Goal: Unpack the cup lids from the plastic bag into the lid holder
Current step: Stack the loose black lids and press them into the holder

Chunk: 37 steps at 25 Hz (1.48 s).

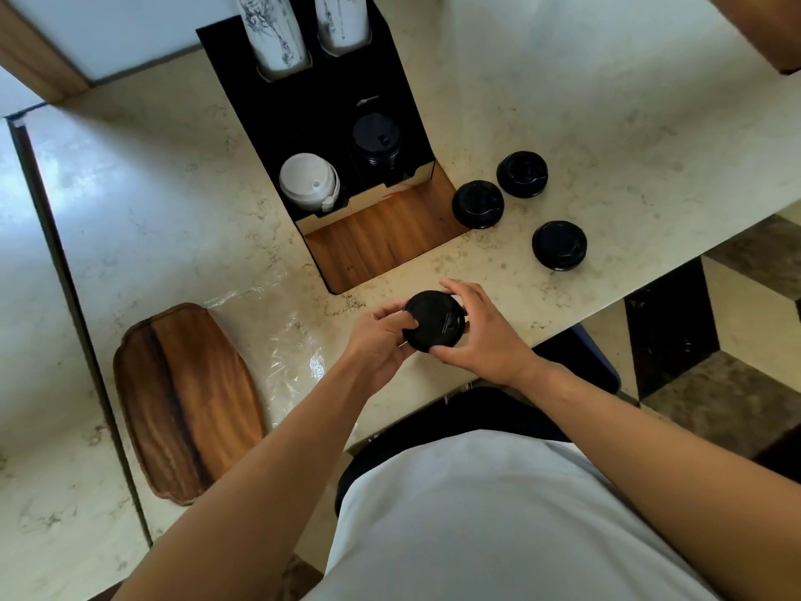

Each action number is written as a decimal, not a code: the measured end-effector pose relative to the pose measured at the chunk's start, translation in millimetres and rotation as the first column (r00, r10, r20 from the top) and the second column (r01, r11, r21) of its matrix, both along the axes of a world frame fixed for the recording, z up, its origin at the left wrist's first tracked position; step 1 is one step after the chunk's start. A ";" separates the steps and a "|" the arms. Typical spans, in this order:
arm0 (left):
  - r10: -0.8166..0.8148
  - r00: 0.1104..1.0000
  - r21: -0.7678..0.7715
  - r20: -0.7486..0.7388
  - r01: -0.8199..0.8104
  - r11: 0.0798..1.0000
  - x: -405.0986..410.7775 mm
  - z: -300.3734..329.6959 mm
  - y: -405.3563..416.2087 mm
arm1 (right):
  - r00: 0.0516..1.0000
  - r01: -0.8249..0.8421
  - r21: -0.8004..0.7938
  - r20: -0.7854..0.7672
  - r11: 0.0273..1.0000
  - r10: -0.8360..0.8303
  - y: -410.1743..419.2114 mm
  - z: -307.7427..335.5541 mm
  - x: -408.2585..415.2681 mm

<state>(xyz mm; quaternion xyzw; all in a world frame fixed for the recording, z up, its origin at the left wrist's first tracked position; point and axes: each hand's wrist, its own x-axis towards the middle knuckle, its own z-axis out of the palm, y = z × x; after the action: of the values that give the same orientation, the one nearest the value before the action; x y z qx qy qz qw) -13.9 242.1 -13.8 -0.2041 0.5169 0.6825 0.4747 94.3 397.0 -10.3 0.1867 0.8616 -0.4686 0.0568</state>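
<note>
- At the near edge of the worktop (607,101), I hold a short stack of black lids (434,321) between both hands, just above the surface.
- The left hand (381,336) pinches the stack's left rim, thumb over the top; the right hand (477,327) curls round the right rim from above and below.
- Handling, as I judge it: thin moulded plastic, very light, springy rather than stiff, smooth enough to slip. Grip by the rim on opposite sides; squeezing the dome may dent it or split the nested stack.
- Three more black lid stacks (477,204) (522,173) (559,245) sit toward the worktop's right edge, beside the lid holder (312,110).
- The holder's right well already contains black lids (376,138); the left well holds white lids (307,180).
- The plastic bag (277,336) lies flat at the near-left, touching a wooden tray (186,396).
- Writing: I can read none. The paper cups (271,32) at the holder's far end carry a dark line pattern only.
</note>
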 end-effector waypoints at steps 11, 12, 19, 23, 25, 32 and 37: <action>0.048 0.997 -0.035 0.064 -0.046 0.998 -10.5 7.1 68.3 | 0.989 0.148 -0.054 -0.020 0.988 -0.149 57.3 -9.5 -16.3; 0.071 0.995 -0.045 0.066 -0.068 0.997 -10.8 4.9 75.9 | 0.989 0.147 -0.046 -0.014 0.988 -0.148 60.5 -10.5 -17.5; -0.013 0.999 -0.107 0.049 0.018 0.994 -19.3 -1.8 132.9 | 0.965 0.250 0.116 -0.111 0.961 -0.238 142.5 -7.3 -1.0; -0.019 0.999 -0.180 0.034 0.025 0.983 -21.9 -7.3 149.1 | 0.955 0.278 0.331 0.004 0.902 -0.296 193.2 -16.0 11.4; -0.017 0.999 -0.197 0.030 0.023 0.980 -22.1 -10.6 150.5 | 0.960 0.225 0.316 0.093 0.922 -0.266 210.7 -22.6 14.2; -0.027 0.998 -0.295 0.051 0.041 0.955 -23.0 -19.1 141.5 | 0.966 0.138 0.374 0.153 0.917 -0.208 215.9 -38.6 4.1; -0.007 0.998 -0.275 0.061 0.024 0.961 -21.2 -16.9 133.5 | 0.972 0.196 0.277 0.072 0.941 -0.223 195.4 -26.2 -1.2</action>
<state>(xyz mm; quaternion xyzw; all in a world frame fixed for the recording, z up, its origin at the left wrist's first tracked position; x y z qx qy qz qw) -35.1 375.6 -30.7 -0.2845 0.5942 0.5937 0.4621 93.2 592.4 -36.6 0.3072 0.8882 -0.3409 0.0249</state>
